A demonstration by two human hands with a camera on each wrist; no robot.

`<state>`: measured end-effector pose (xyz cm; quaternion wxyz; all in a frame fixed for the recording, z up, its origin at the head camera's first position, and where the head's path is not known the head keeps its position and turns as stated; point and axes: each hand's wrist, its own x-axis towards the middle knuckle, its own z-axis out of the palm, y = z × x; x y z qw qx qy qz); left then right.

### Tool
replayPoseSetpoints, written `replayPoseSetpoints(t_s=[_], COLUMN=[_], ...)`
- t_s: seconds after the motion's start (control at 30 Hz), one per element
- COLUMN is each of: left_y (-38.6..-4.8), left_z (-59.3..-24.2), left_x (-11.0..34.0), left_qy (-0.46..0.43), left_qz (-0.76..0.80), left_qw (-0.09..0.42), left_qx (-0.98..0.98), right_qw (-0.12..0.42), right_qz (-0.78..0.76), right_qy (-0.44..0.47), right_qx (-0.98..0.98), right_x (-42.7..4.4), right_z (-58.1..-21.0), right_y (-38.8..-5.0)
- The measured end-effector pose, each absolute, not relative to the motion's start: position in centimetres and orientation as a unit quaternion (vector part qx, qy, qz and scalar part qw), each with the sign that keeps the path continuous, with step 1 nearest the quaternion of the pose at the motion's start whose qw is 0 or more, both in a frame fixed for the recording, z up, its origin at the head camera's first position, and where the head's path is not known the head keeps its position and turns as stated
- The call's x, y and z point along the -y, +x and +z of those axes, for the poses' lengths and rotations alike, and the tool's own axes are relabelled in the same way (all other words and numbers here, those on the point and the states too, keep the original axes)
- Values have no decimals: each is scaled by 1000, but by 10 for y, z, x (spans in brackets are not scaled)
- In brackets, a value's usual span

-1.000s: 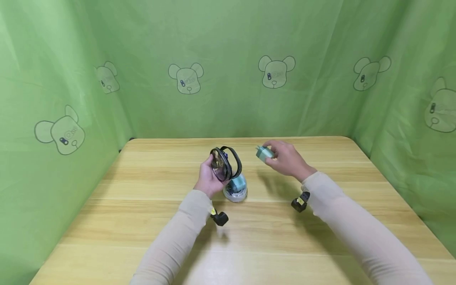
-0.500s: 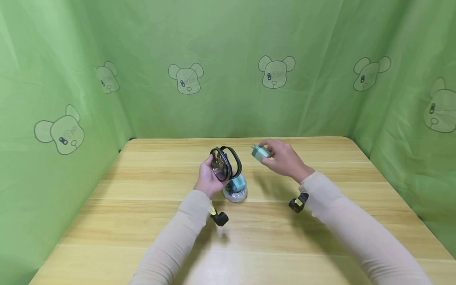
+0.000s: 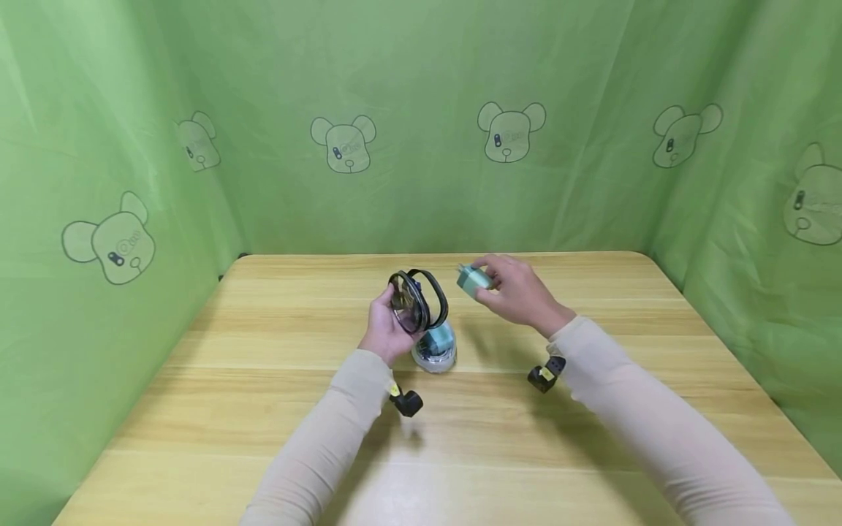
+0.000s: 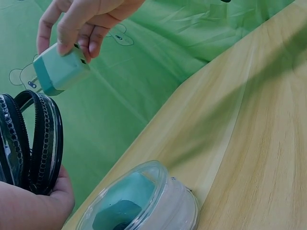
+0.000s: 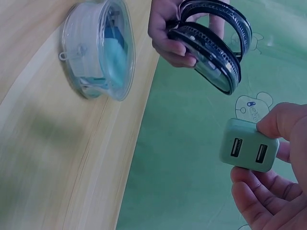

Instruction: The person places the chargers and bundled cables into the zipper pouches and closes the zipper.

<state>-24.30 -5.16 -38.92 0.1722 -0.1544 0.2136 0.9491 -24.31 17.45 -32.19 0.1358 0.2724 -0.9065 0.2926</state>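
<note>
My left hand (image 3: 384, 329) grips a small round zip case (image 3: 409, 303) with black edging and see-through sides. It is unzipped, its two halves apart and raised above the table. To its right, my right hand (image 3: 522, 292) pinches a mint-green USB charger (image 3: 473, 280) between thumb and fingers, in the air. Two USB ports on the charger (image 5: 249, 146) face the right wrist camera, while its prongs point toward the case. Below the left hand, a clear round container (image 5: 81, 43) stands on the table with teal items (image 5: 115, 57) inside; their kind is hard to tell.
The wooden table (image 3: 263, 409) reaches back to green curtains (image 3: 421, 204) printed with bear faces, which hang at the back and both sides. Black wrist cameras (image 3: 409, 402) jut from both sleeves over the tabletop.
My right hand has moved left with the charger, closer to the zip case. The left hand, the case and the container have hardly moved.
</note>
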Motion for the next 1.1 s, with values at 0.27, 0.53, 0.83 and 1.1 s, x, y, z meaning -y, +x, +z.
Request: replayPoseSetpoints(t_s=[0.27,0.53,0.83,1.1], left_y=[-242,-243,-243,-243], left_z=[-389,-389,-390,-389], left_x=[51,50,50,49], left_qy=[-158,-157,-150,-148], left_qz=[948,948,948,950], left_qw=[174,177,180,178], left_qx=[-215,-212,-216,-210], right_qw=[144,154,152,167], right_qz=[302,306,306,310], right_qy=[284,293,298,308], right_qx=[899,893,891,884], right_x=[-169,-165,-160,-157], right_z=[-319,-319,-315,-314], right_y=[-239,-237,-233,-233])
